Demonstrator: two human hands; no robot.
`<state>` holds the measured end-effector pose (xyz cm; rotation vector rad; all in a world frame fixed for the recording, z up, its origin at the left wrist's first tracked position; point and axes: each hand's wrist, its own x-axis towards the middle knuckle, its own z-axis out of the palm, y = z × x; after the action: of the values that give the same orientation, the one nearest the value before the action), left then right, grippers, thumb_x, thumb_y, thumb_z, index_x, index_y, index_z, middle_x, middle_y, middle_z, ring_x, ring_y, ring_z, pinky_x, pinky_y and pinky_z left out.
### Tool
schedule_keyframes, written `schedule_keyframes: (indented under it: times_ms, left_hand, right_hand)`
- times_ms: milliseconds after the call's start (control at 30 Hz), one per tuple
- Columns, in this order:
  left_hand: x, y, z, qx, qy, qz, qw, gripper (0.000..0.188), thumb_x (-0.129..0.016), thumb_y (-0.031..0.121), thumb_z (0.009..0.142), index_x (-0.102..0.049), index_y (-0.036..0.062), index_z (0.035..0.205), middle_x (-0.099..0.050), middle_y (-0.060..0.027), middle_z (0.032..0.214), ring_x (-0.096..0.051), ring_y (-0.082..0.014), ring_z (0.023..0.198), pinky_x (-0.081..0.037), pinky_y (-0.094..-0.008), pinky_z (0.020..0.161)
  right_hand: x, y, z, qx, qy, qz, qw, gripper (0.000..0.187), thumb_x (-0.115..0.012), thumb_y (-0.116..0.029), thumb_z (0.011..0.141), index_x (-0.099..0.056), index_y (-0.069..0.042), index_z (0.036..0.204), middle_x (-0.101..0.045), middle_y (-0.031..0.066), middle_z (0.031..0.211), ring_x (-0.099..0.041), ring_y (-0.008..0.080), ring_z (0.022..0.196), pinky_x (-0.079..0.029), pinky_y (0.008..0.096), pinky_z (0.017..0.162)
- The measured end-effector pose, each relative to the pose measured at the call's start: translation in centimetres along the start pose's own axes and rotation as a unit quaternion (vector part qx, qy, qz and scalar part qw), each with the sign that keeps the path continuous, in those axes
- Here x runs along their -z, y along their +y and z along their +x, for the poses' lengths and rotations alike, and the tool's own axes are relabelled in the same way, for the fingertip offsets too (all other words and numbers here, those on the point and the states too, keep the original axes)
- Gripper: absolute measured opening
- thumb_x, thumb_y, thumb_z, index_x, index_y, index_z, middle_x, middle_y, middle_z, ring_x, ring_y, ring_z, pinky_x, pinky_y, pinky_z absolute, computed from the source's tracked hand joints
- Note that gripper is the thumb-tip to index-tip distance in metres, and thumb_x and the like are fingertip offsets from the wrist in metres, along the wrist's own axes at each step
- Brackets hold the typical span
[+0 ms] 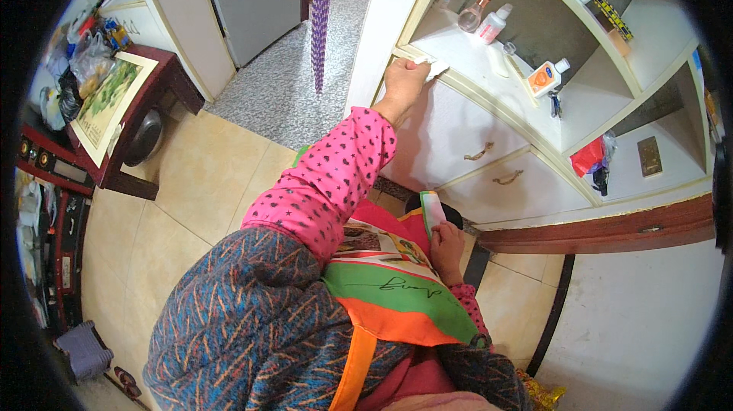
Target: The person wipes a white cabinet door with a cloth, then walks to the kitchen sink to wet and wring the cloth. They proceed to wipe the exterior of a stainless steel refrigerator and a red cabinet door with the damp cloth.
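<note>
My left hand [404, 84], its fingers closed, presses a crumpled white wipe [438, 69] on the left end of the white cabinet's ledge [458, 79]. Cloth or paper, I cannot tell which. Lower down, by my apron [397, 289], my right hand [448, 249] is closed on a flat white piece with a green and orange edge [432, 211]. Whether that piece belongs to the apron is unclear. Nearest the left hand on the shelf stand a pinkish glass bottle [469, 17] and a white bottle with a pink label [493, 25].
An orange-and-white bottle [544, 79] and small items stand further right on the shelf. Below are drawers with curved handles [479, 153]. A purple hanging strand [321, 25] dangles in the doorway. A dark red table [164, 82] holding bags stands left.
</note>
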<state>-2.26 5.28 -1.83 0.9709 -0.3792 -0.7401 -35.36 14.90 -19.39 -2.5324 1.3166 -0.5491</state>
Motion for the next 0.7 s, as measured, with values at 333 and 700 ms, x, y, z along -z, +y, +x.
schedule_keyframes:
  times_ms: [333, 700]
  left_hand:
    - [4.0, -0.8, 3.1, -0.038, 0.048, 0.027, 0.998, 0.022, -0.07, 0.015, 0.086, -0.052, 0.0091, 0.075, -0.05, 0.001, 0.065, -0.045, -0.01, 0.055, -0.038, -0.0269, 0.05]
    - [11.4, -4.5, 4.3, -0.025, 0.083, 0.052, 0.995, 0.016, -0.066, 0.009, 0.084, -0.05, 0.0065, 0.089, -0.052, -0.0006, 0.07, -0.049, -0.011, 0.056, -0.042, -0.0275, 0.051]
  right_hand:
    - [-0.2, 0.8, -0.4, 0.019, 0.038, 0.037, 0.998, 0.007, -0.063, -0.014, 0.083, -0.066, -0.01, 0.088, -0.065, 0.0095, 0.104, -0.057, 0.0319, 0.101, -0.043, 0.0458, 0.086]
    - [0.0, 0.3, 0.3, 0.04, 0.053, 0.036, 0.997, 0.006, -0.063, -0.009, 0.082, -0.067, -0.008, 0.086, -0.065, 0.012, 0.1, -0.059, 0.0314, 0.096, -0.045, 0.0425, 0.083]
